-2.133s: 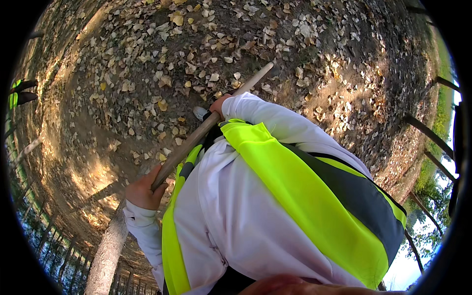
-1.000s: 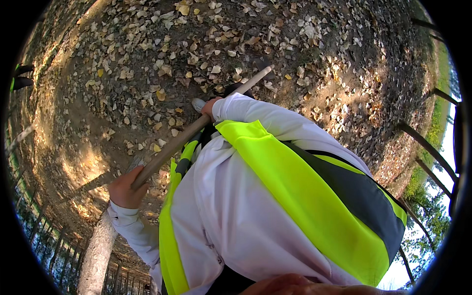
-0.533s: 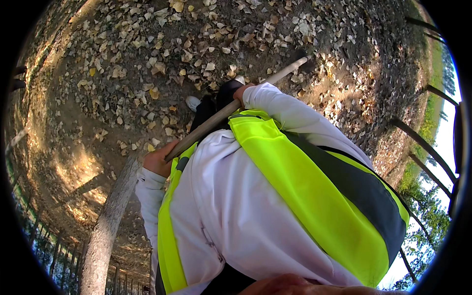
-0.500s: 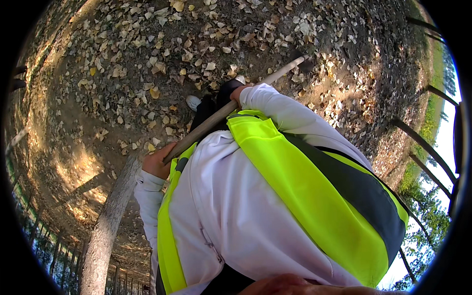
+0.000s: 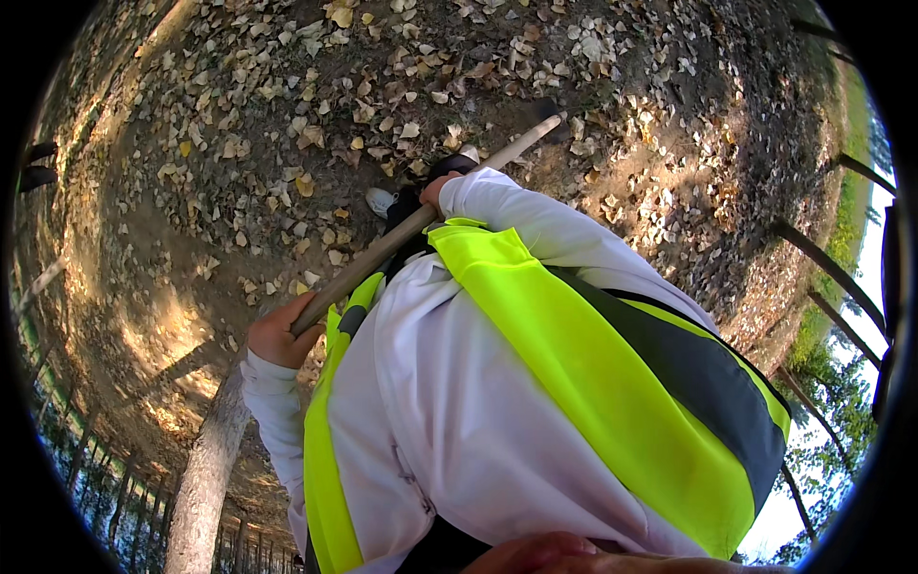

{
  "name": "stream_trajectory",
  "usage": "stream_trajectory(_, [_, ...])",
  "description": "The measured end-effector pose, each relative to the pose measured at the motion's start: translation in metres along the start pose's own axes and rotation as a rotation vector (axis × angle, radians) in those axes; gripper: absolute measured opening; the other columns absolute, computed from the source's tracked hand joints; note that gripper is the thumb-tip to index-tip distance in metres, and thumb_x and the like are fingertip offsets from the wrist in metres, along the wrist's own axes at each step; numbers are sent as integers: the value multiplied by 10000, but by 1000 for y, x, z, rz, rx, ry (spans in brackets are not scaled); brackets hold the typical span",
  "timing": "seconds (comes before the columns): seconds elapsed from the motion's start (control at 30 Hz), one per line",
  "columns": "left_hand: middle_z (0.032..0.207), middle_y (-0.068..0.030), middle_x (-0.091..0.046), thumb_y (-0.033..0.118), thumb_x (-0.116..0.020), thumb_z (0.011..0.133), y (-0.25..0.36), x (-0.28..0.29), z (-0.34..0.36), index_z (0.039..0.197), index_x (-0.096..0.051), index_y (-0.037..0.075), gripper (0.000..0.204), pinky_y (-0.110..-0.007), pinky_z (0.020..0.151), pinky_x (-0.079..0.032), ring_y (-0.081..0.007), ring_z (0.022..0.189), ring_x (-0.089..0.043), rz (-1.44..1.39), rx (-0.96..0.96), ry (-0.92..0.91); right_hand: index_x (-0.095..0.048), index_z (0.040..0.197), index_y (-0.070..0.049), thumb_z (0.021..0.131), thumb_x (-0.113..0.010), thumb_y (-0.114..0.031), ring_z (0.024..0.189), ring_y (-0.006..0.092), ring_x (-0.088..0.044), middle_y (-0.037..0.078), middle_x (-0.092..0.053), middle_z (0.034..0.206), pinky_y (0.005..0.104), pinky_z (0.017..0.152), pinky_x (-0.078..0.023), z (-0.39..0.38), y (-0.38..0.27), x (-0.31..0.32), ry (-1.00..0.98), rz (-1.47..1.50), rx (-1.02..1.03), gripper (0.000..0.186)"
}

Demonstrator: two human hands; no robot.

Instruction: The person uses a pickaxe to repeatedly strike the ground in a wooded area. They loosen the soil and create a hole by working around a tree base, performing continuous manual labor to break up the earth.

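both hands clamp the long wooden handle [image 5: 402, 232], left hand [image 5: 279, 333] fingers wrapped at its end, right hand [image 5: 436, 191] midway, fingers probably curled, for leverage over the fallen leaves [image 5: 287, 143].

Worn on the torso: a white long-sleeved top [image 5: 459, 421], overlaid by a fluorescent yellow-green safety vest [image 5: 593, 383] with a broad dark grey band [image 5: 698, 383] on the right. White sleeves were closed at the wrists, left cuff [image 5: 263, 368] gathered. A light-coloured shoe [image 5: 381, 201] was seen far below, partly hidden.
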State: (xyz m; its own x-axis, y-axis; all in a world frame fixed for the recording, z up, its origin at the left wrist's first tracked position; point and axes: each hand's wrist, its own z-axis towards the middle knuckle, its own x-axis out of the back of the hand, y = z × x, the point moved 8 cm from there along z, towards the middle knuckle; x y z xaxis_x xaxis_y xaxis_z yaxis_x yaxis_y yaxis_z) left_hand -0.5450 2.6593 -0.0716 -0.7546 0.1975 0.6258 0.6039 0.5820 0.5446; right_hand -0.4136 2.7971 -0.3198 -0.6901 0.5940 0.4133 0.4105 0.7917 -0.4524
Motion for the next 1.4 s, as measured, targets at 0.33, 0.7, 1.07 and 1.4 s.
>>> stream_trajectory(0.33, [883,-122,-534,109,-612,615,-4,-89,53,1037,-452,137,452,-277,648,-420,-225,768,-537,-264,-123,-126,-513,916,-211,580,-574,-217,922,205,-470,15,-529,909,353,768,-333,-46,95,-2,-64,-80,-192,341])
stream_trajectory(0.7, [763,-118,-551,118,-574,580,22,-6,7,1035,-463,128,469,-304,577,-429,-250,664,-543,198,10,-48,-484,984,-217,679,-478,-236,987,200,-420,-5,-474,1020,417,780,-306,-17,2,6,-51,-12,0,306])
stream_trajectory(1.07, [784,-122,-545,135,-598,588,29,-37,36,1007,-477,127,436,-322,565,-426,-260,669,-533,8,-149,95,-504,946,-203,617,-542,-251,921,224,-464,17,-503,963,402,766,-335,-27,64,7,-118,-89,-100,335])
stream_trajectory(1.4, [782,-118,-545,119,-625,552,4,22,-15,1000,-483,124,470,-315,551,-427,-260,663,-533,197,146,72,-519,882,-200,530,-626,-281,861,227,-496,25,-536,874,375,744,-358,18,-38,37,-57,-106,96,377])
